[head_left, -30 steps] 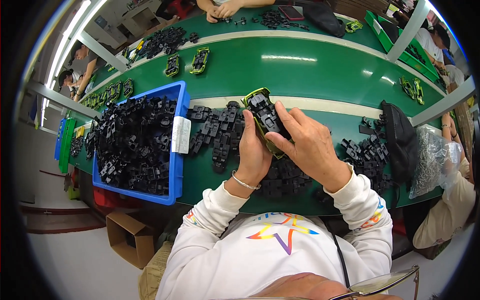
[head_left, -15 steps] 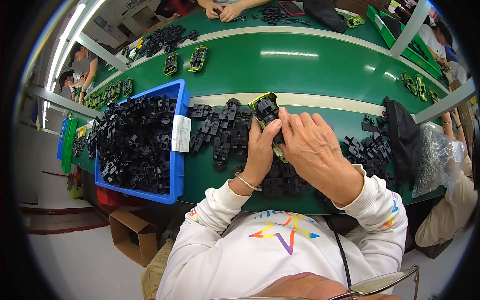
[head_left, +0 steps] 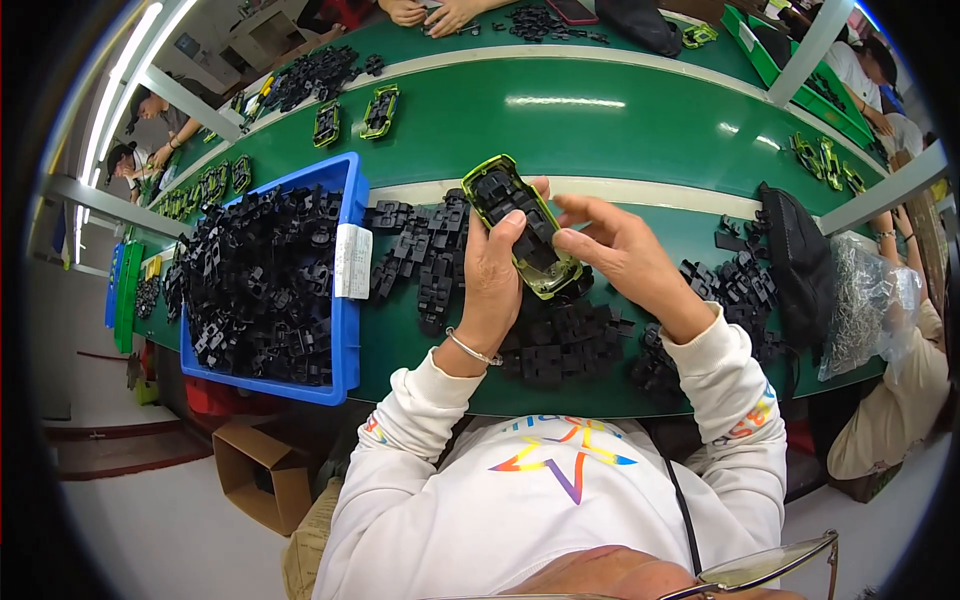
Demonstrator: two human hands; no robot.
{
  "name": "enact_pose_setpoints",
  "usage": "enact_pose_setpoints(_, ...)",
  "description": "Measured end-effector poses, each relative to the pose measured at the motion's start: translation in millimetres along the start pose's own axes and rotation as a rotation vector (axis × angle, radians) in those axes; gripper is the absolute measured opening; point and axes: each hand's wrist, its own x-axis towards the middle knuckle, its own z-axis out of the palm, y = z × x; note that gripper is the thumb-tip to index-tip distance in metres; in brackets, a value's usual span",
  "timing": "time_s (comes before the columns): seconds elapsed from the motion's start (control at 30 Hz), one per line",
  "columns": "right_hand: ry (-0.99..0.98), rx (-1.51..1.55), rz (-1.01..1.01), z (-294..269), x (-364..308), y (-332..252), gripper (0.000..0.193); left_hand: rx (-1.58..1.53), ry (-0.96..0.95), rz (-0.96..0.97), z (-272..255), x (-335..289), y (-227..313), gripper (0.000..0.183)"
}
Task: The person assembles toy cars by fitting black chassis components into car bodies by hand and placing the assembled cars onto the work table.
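Observation:
My left hand [head_left: 493,262] is closed around a toy car body [head_left: 520,222], its thumb lying across the black interior. The shell is yellow-green at the rim, with black parts inside and a clear piece at its near end. It is held tilted above the bench. At its right side is my right hand [head_left: 622,250], fingers apart, with the thumb tip at the shell's edge. Below the hands lies a pile of black plastic parts [head_left: 565,345]. More black parts [head_left: 435,255] are laid out to the left of my left hand.
A blue bin [head_left: 345,335] full of black parts stands at the left. On the right are loose black parts [head_left: 735,285], a black pouch [head_left: 797,265] and a clear bag of small metal pieces [head_left: 868,305]. Two green shells [head_left: 380,111] lie farther back; co-workers sit around the bench.
The toy car body has swung to show more of its inside and shifted slightly left. My right hand has drawn back from over it, its fingers spreading apart.

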Motion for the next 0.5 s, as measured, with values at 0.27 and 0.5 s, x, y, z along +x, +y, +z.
enact_pose_setpoints(0.27,-0.061,0.276,0.159,15,-1,11,0.037,0.24,-0.093,0.116,-5,-4,-7,0.043)
enact_pose_setpoints(0.5,-0.041,0.388,0.171,16,0,12,0.033,0.367,-0.111,0.085,1,3,5,0.036)
